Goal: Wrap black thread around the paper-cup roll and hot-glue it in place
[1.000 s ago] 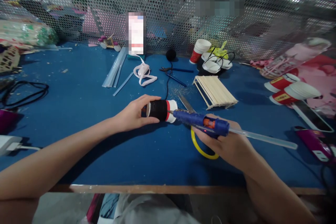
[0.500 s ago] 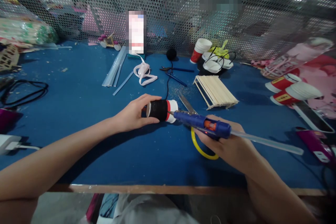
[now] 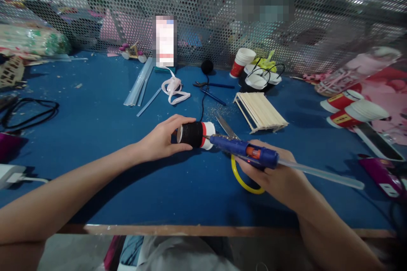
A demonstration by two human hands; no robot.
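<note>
With my left hand [image 3: 162, 137] gripping the black-wrapped cup [image 3: 194, 134] on its side on the table [image 3: 95, 144], I should pin it steady and squeeze gently, my right hand [image 3: 280, 175] closed round the glue gun [image 3: 244, 151], its nozzle at the wrap's edge.

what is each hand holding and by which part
The left hand grips the black-wrapped cup, lying on its side, around its base end. The right hand holds the blue glue gun by its handle, nozzle at the cup's white-rimmed end.
</note>
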